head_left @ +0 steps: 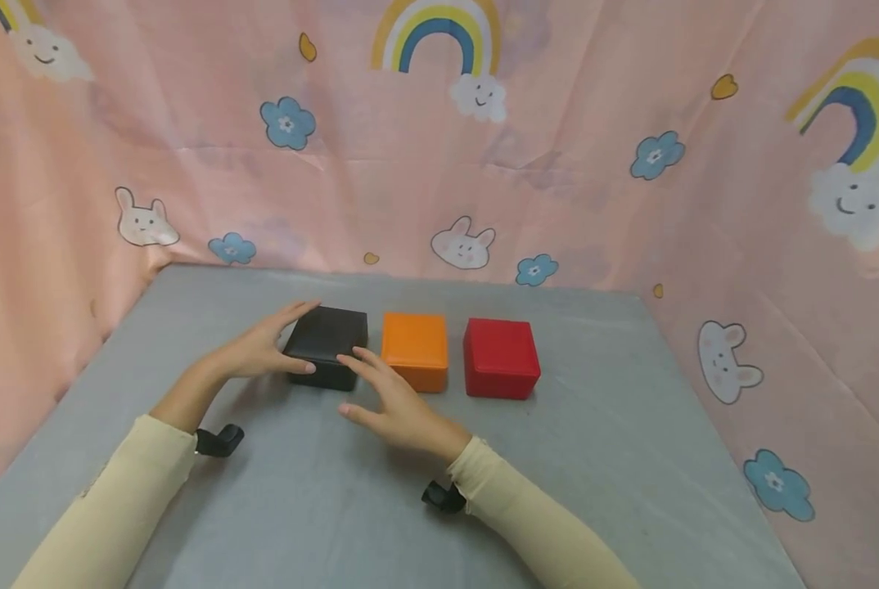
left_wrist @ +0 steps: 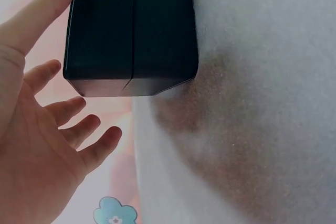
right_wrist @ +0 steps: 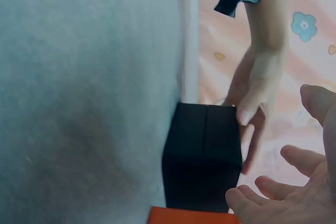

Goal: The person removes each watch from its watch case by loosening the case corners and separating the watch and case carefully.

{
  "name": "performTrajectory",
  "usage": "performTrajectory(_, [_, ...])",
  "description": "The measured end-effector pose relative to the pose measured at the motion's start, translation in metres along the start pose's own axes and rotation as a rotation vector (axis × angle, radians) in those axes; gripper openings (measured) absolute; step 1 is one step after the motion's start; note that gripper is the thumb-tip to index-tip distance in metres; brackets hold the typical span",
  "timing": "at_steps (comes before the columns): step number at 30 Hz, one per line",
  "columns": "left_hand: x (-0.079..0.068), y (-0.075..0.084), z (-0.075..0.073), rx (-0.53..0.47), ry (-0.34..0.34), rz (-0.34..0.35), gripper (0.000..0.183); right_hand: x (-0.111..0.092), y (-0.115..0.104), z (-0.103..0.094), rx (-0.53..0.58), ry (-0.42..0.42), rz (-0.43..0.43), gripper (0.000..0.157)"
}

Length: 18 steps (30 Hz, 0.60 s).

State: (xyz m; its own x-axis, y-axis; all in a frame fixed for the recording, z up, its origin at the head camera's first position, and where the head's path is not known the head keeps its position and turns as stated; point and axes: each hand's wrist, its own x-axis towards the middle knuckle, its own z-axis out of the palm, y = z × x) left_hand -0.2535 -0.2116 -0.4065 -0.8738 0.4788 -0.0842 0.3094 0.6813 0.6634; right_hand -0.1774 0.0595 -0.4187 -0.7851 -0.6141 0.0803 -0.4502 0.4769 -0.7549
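A black box [head_left: 329,334] with a lid seam sits at the left of a row on the table. My left hand [head_left: 261,343] is at its left side, fingers spread and thumb near the front edge. In the left wrist view the thumb overlaps a corner of the black box [left_wrist: 131,30]. My right hand [head_left: 398,406] hovers in front of the black box and an orange box [head_left: 415,339], its fingers extended and apart, holding nothing. In the right wrist view the fingers of my right hand [right_wrist: 294,192] reach beside the black box [right_wrist: 202,150].
A red box [head_left: 502,357] stands right of the orange one, with a gap between them. Grey cloth covers the table [head_left: 616,458]. Behind and at the sides hangs a pink curtain [head_left: 557,188] with rainbows, rabbits and flowers. Each wrist carries a small black camera [head_left: 220,441].
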Motion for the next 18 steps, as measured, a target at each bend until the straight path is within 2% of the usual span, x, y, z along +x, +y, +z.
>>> performTrajectory(9, [0.005,-0.005,-0.005,-0.054,-0.055,-0.003,0.105,0.007,0.009,0.012,0.084,-0.009,0.088,0.082])
performTrajectory(16, [0.012,-0.011,-0.008,-0.086,-0.082,0.006,0.108,0.016,0.016,0.023,0.199,-0.028,0.188,0.096])
performTrajectory(18, [0.012,-0.013,-0.009,-0.095,-0.086,0.004,0.109,0.020,0.016,0.026,0.277,-0.032,0.218,0.096])
